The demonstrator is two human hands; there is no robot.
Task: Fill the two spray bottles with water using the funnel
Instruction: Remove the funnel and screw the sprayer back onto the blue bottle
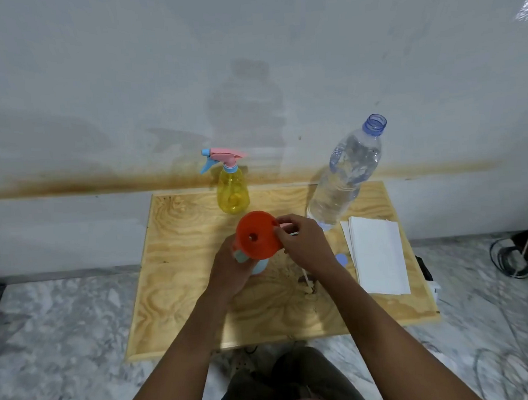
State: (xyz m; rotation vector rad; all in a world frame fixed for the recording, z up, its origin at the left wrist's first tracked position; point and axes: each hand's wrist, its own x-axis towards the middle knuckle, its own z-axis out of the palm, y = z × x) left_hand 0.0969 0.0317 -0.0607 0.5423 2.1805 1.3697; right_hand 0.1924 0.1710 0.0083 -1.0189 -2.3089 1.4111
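Orange plastic funnel (257,239) sits mouth-up on a pale blue spray bottle (259,266). The left grip (230,271) is curled round that bottle just under the funnel. The right grip (303,247) pinches the funnel's rim with bent fingertips; something small and pink shows between them, too unclear to name. Beyond both grips a yellow translucent spray bottle with a pink and blue trigger head (232,189) stands on the plywood surface (180,268). Beyond the right grip stands an uncapped clear plastic water bottle (345,175). A stack of white paper sheets (377,254) lies beside it.
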